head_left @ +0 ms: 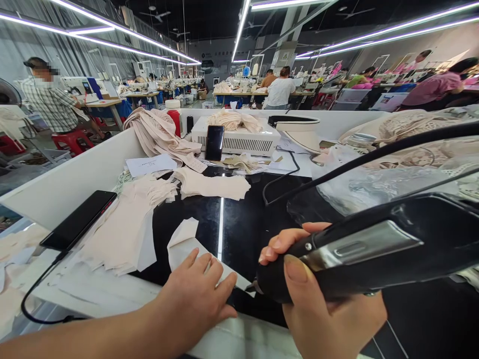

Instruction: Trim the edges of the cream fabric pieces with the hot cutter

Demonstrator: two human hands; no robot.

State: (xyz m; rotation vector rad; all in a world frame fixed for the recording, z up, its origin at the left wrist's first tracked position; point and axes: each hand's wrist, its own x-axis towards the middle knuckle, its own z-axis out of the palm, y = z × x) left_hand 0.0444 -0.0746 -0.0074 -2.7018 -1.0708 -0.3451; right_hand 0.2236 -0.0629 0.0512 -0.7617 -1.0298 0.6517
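Observation:
My right hand (318, 294) is wrapped round a black handheld tool (359, 244) with a silver plate and a cable. The tool's small metal tip points left and meets the right end of a pale fabric piece (183, 239). On that piece rests my left hand (202, 284), fingers spread, pressing it against the black glossy surface (243, 229). The upper left end of the piece is folded over. Behind it lies a stack of cut pale pieces (213, 184), with another pile (119, 224) to the left.
A black phone (80, 219) with a cable lies at the left edge. Another phone (214, 142) leans on a white vented box (239, 138). A visor (299, 130), plastic wrap (359, 184) and lace fabric (411, 137) sit farther back. Several people work at machines beyond.

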